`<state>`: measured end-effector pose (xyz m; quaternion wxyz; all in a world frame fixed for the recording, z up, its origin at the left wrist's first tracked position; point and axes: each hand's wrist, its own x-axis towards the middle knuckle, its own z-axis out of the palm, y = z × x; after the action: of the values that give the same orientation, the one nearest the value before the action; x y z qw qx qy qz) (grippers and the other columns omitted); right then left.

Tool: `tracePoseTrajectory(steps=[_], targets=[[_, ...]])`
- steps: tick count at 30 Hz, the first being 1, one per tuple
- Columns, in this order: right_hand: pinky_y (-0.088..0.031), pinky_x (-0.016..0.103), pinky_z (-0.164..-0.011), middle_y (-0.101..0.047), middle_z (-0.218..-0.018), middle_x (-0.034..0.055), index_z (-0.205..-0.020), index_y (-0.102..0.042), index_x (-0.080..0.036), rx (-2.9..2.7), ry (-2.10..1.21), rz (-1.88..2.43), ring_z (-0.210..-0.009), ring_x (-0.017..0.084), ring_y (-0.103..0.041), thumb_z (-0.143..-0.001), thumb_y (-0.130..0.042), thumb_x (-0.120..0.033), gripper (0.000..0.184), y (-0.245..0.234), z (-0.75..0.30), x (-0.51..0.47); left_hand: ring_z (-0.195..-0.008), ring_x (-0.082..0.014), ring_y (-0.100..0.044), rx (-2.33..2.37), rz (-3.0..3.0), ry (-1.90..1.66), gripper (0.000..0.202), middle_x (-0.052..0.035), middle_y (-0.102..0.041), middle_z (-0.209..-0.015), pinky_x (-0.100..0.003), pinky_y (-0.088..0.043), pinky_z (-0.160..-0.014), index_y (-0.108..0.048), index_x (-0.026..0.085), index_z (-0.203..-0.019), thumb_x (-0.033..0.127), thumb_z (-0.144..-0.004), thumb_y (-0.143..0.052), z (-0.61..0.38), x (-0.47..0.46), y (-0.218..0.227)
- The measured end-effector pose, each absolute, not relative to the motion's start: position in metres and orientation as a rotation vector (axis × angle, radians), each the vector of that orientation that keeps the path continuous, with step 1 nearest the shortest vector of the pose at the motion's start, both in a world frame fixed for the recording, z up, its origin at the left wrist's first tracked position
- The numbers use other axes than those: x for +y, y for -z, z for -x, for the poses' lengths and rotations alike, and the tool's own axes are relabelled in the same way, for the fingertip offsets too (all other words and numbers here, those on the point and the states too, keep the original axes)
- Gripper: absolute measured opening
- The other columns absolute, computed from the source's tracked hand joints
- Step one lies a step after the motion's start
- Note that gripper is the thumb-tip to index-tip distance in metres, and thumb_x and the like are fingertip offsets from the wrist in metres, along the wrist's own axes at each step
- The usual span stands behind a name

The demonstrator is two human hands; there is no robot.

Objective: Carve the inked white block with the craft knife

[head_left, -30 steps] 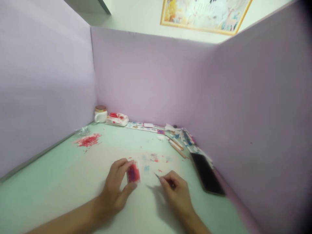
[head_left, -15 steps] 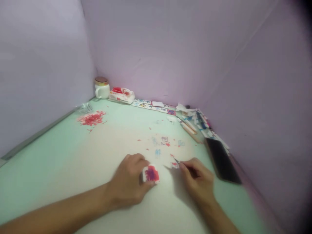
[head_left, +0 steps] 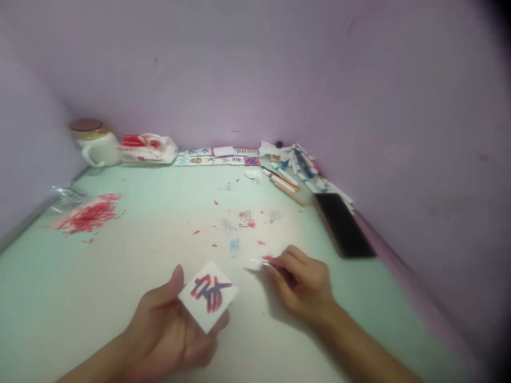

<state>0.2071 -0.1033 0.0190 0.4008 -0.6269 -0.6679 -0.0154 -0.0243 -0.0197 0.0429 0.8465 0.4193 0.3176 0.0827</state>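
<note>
My left hand (head_left: 175, 330) is half turned up and grips a white square block (head_left: 207, 314) by its edges, thumb at the left corner and fingers underneath. The block is tilted, and its face bears a character drawn in red and dark blue. To the right, my right hand (head_left: 303, 282) is closed in a pinch just above the table, holding a thin, pointed blade (head_left: 255, 263) that is blurred. The tool's handle is hidden by the fingers. Red bits show by its fingertips. Blue and dark characters (head_left: 235, 245) are marked on the tabletop beyond the hands.
Red shavings (head_left: 91, 215) lie in a heap at the left near clear plastic (head_left: 66, 196). A lidded white mug (head_left: 99, 149), a wipes pack (head_left: 147, 151) and character cards (head_left: 215, 160) line the back wall. Several markers (head_left: 283, 173) and a black phone (head_left: 343, 226) lie at the right.
My left hand has turned over, so the block shows its character face instead of the red-and-purple smeared one. My right hand keeps its pinch. The view has shifted right.
</note>
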Motion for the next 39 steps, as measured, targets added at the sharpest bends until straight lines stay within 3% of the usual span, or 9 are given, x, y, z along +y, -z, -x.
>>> tracePoseTrajectory(steps=[4, 6, 10, 13, 16, 21, 30, 39], targets=[[-0.031, 0.022, -0.047, -0.054, -0.061, 0.0002, -0.072, -0.064, -0.019, -1.874, -0.032, 1.528, -0.050, 0.009, -0.046, -0.082, -0.050, -0.021, 0.017, -0.022, -0.205, -0.105, -0.064, -0.0226, -0.060, 0.693, -1.251, -0.206, 0.080, -0.0111, -0.062, -0.077, -0.035, -0.048, -0.052, -0.062, 0.019, -0.089, 0.088, -0.068, -0.028, 0.027, -0.025, -0.040], [-0.032, 0.022, -0.048, -0.055, -0.061, 0.0008, -0.069, -0.063, -0.020, -1.889, -0.096, 1.524, -0.051, 0.010, -0.048, -0.084, -0.050, -0.022, 0.020, -0.022, -0.204, -0.105, -0.073, -0.0241, -0.061, 0.719, -1.487, -0.351, 0.072, -0.0102, -0.062, -0.083, -0.037, -0.051, -0.060, -0.062, 0.021, -0.095, 0.084, -0.068, -0.040, 0.029, -0.029, -0.042], [-0.034, 0.023, -0.049, -0.056, -0.063, 0.0012, -0.069, -0.062, -0.020, -1.783, -0.262, 1.532, -0.051, 0.010, -0.051, -0.082, -0.051, -0.021, 0.017, -0.021, -0.205, -0.105, -0.099, -0.0262, -0.055, 0.892, -2.194, -0.652, 0.041, -0.0083, -0.056, -0.108, -0.039, -0.049, -0.082, -0.057, 0.031, -0.114, 0.045, -0.077, -0.066, 0.029, -0.033, -0.038], [-0.034, 0.023, -0.048, -0.057, -0.064, 0.0011, -0.070, -0.063, -0.020, -1.782, -0.280, 1.525, -0.050, 0.010, -0.051, -0.080, -0.052, -0.019, 0.015, -0.019, -0.207, -0.104, -0.107, -0.0283, -0.051, 0.881, -2.520, -0.451, 0.050, -0.0086, -0.052, -0.118, -0.043, -0.045, -0.092, -0.051, 0.030, -0.124, 0.034, -0.076, -0.064, 0.027, -0.030, -0.029], [-0.035, 0.022, -0.048, -0.057, -0.063, 0.0007, -0.071, -0.063, -0.021, -1.750, -0.279, 1.549, -0.051, 0.011, -0.053, -0.082, -0.051, -0.021, 0.016, -0.018, -0.207, -0.103, -0.111, -0.0291, -0.049, 0.868, -2.558, -0.393, 0.059, -0.0102, -0.050, -0.124, -0.042, -0.046, -0.093, -0.045, 0.028, -0.130, 0.039, -0.076, -0.064, 0.027, -0.024, -0.022], [-0.036, 0.022, -0.048, -0.058, -0.064, -0.0005, -0.073, -0.064, -0.020, -1.685, -0.238, 1.591, -0.050, 0.009, -0.051, -0.084, -0.053, -0.025, 0.016, -0.017, -0.205, -0.103, -0.104, -0.0282, -0.050, 0.770, -2.617, -0.487, 0.053, -0.0125, -0.052, -0.116, -0.043, -0.044, -0.089, -0.049, 0.021, -0.125, 0.043, -0.079, -0.061, 0.023, -0.020, -0.025], [-0.034, 0.021, -0.049, -0.060, -0.063, -0.0005, -0.072, -0.065, -0.020, -1.881, 0.121, 1.647, -0.052, 0.009, -0.052, -0.083, -0.055, -0.025, 0.016, -0.013, -0.197, -0.104, -0.090, -0.0245, -0.050, 0.665, -2.590, -0.451, 0.035, -0.0106, -0.055, -0.101, -0.040, -0.040, -0.078, -0.057, 0.017, -0.109, 0.038, -0.081, -0.056, 0.014, -0.020, -0.032], [-0.034, 0.021, -0.049, -0.064, -0.070, 0.0002, -0.079, -0.065, -0.018, -1.824, 0.245, 1.613, -0.053, 0.008, -0.054, -0.083, -0.055, -0.026, 0.014, -0.015, -0.196, -0.106, -0.087, -0.0246, -0.051, 0.703, -2.608, -0.424, 0.039, -0.0099, -0.054, -0.097, -0.041, -0.039, -0.079, -0.060, 0.013, -0.107, 0.036, -0.075, -0.063, 0.011, -0.023, -0.032]])
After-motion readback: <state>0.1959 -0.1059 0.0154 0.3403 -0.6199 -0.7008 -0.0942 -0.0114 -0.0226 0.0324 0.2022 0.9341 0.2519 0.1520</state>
